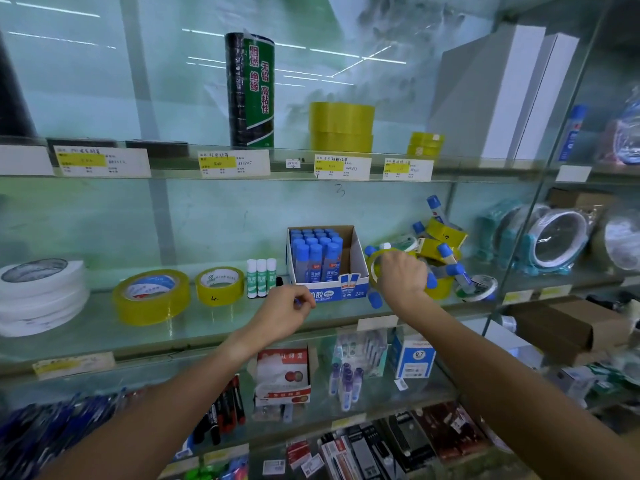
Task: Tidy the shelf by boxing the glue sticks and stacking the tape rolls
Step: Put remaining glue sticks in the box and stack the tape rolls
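While the box [327,268] of blue-capped glue sticks [315,252] stands upright on the middle glass shelf [207,327], the right hand [401,275] grips a yellow tape roll [375,268] just right of it, at the edge of a jumble of loose glue sticks and tape rolls [440,251]. The left hand [284,315], fingers curled, pinches something small and blue before the box. Two yellow rolls [152,296] lie further left.

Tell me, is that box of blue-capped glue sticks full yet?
Not full. The box holds upright blue-capped glue sticks on its left side, while its right side shows bare cardboard wall with no sticks.
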{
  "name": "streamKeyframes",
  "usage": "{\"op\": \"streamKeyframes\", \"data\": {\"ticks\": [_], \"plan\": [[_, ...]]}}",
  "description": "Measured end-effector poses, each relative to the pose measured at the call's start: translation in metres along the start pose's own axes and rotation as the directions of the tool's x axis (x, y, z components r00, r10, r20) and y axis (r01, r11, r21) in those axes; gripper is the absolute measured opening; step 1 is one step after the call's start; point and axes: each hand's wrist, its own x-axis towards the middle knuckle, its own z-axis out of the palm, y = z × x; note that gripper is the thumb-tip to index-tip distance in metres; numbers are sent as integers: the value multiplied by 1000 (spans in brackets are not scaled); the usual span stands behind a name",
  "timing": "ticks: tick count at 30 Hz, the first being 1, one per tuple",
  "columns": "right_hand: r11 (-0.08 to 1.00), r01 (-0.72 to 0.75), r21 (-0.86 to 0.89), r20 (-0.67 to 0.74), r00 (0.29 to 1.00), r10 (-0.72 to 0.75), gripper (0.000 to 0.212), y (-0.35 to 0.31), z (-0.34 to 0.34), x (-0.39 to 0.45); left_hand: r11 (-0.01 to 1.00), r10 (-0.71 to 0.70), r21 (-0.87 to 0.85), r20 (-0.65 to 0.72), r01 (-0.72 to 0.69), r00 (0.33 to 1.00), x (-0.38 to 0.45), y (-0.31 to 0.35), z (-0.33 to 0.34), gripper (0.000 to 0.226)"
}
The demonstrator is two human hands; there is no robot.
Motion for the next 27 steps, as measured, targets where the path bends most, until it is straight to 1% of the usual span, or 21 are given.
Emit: {"op": "streamKeyframes", "data": {"ticks": [4, 7, 12, 15, 20, 22, 25, 27], "plan": [[997, 56, 57, -34, 998, -54, 20, 11, -15, 4, 1000, 13, -6, 20, -12, 1000, 2, 5, 7, 18], [991, 53, 123, -54, 997, -47, 15, 17, -21, 6, 1000, 18, -12, 23, -18, 1000, 5, 9, 11, 17], [966, 43, 255, -8, 999, -43, 21, 31, -19, 12, 1000, 10, -26, 46, -8, 999, 8, 13, 19, 17], [950, 30, 311, 0, 1000, -32, 19, 37, -20, 13, 999, 23, -38, 36, -22, 999, 13, 18, 23, 16], [893, 71, 445, -10, 997, -74, 30, 41, -32, 22, 995, 71, -76, -11, -72, 997, 32, 46, 23, 13], [867, 99, 489, -13, 994, -106, 30, 42, -38, 25, 989, 83, -119, -36, -87, 996, 41, 60, 21, 14], [817, 136, 560, 2, 986, -166, 24, 41, -43, 30, 984, 97, -144, -59, -105, 993, 54, 79, 18, 17], [776, 138, 615, 16, 982, -187, 32, 38, -45, 33, 981, 111, -156, -60, -119, 992, 63, 90, 16, 23]]}}
